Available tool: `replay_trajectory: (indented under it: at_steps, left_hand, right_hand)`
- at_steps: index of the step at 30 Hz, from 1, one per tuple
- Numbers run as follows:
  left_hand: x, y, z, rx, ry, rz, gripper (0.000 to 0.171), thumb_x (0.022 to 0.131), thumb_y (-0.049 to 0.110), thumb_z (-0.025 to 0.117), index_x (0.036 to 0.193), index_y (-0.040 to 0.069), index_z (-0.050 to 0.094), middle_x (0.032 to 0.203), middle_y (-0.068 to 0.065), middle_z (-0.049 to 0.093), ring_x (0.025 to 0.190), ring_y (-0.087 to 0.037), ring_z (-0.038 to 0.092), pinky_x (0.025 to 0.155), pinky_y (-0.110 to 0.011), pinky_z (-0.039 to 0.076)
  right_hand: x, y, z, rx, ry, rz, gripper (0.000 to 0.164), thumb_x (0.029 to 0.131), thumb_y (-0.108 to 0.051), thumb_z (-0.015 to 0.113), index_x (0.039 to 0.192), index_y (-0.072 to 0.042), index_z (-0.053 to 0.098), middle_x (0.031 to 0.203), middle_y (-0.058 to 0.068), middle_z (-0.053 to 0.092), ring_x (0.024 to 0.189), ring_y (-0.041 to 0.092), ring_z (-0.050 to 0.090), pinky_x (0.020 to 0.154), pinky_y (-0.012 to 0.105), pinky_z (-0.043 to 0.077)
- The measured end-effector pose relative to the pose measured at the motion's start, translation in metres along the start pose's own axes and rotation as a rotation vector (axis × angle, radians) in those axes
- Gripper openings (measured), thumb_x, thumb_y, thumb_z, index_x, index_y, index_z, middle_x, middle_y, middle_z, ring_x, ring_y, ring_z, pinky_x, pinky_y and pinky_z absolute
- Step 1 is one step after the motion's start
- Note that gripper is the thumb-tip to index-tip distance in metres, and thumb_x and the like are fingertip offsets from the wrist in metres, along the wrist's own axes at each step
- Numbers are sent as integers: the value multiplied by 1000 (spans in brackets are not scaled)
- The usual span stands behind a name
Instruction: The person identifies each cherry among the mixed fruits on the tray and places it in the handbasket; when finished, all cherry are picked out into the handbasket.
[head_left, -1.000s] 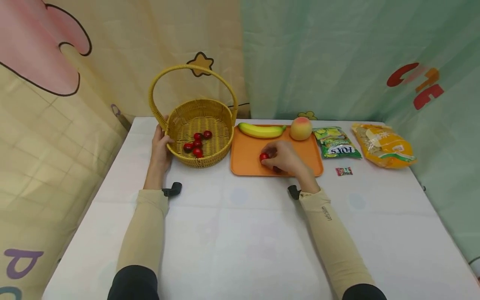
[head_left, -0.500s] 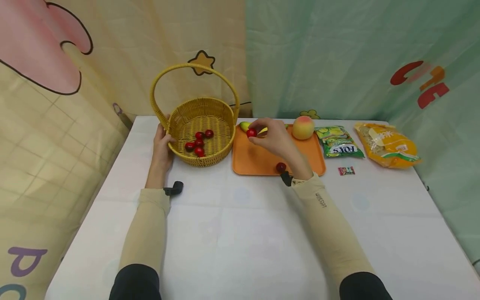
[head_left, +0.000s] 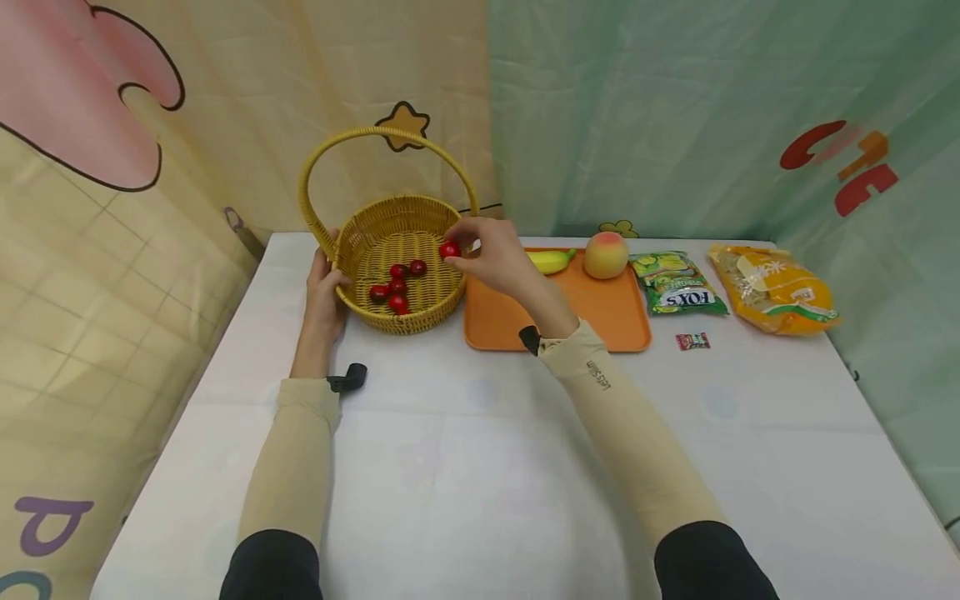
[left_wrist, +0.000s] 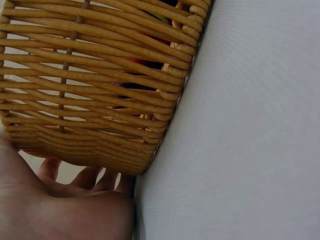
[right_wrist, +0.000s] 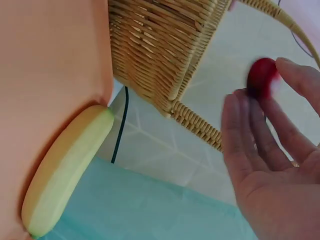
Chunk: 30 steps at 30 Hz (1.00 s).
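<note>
A yellow wicker basket [head_left: 405,322] with a tall arched handle stands at the back left of the table, several red cherries [head_left: 398,303] lying on its floor. My left hand [head_left: 324,292] holds the basket's left side, thumb at the rim; in the left wrist view its fingers lie along the woven wall. Between thumb and fingertips my right hand [head_left: 491,252] pinches one more cherry [head_left: 450,249], held above the basket's right rim. In the right wrist view that cherry [right_wrist: 262,78] shows dark red and slightly blurred.
Right of the basket lies an orange tray [head_left: 495,321] bearing a banana [head_left: 550,262], partly covered by my right hand, and a peach [head_left: 606,255]. Beyond it are a green snack bag [head_left: 677,285], a small red wrapped candy [head_left: 693,341] and a yellow bag [head_left: 776,290].
My right hand has picked the cherry up from the tray and carried it left to the basket's rim. Another cherry on the tray is now hidden behind my right arm. My left hand stays put.
</note>
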<state>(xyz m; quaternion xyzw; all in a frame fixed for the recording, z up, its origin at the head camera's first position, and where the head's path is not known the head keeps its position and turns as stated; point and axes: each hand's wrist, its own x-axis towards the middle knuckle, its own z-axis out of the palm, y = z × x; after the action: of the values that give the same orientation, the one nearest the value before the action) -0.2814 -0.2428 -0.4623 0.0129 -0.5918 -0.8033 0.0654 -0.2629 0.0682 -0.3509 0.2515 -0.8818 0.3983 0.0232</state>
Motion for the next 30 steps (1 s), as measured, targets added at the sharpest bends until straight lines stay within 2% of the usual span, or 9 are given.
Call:
replay_trajectory:
  at_steps: [4,10,17,23,30]
  left_hand:
    - [0,1,1,4,2,3,84,88,-10,38,164,27,39,171,7,32,157,-19,30,128,-42,25]
    - [2,2,0,-3,4,17,84,88,-9,39,163,27,40,170,6,33,155,-18,32,127,-38,26]
    - [1,0,-2,18,5,12,84,87,-8,39,164,26,39,171,6,32,155,-18,32,126,-39,27]
    - [1,0,-3,0,1,3,84,88,-10,38,163,27,40,171,7,32,156,-18,31,127,-40,26]
    - [1,-1,-1,-22,-2,6,84,88,-11,38,163,26,40,171,6,32,156,-18,30,127,-40,25]
  right_hand:
    - [-13,10,-2,-14,-4,27,33,97,-18,76,126,-3,72,123,14,72,116,31,65,97,41,57]
    - [-38,35,-13,-18,32,54,28,97,-11,72,121,2,74,121,20,74,116,33,67,97,49,57]
    - [-69,56,-27,-39,-29,137,33,99,-16,71,126,3,71,126,21,72,119,34,66,100,49,56]
    - [-90,68,-42,-54,-38,159,33,99,-18,72,125,2,72,124,20,72,116,33,66,99,50,56]
    - [-108,84,-51,-45,-111,217,33,98,-18,74,126,1,72,120,16,74,114,32,67,101,51,55]
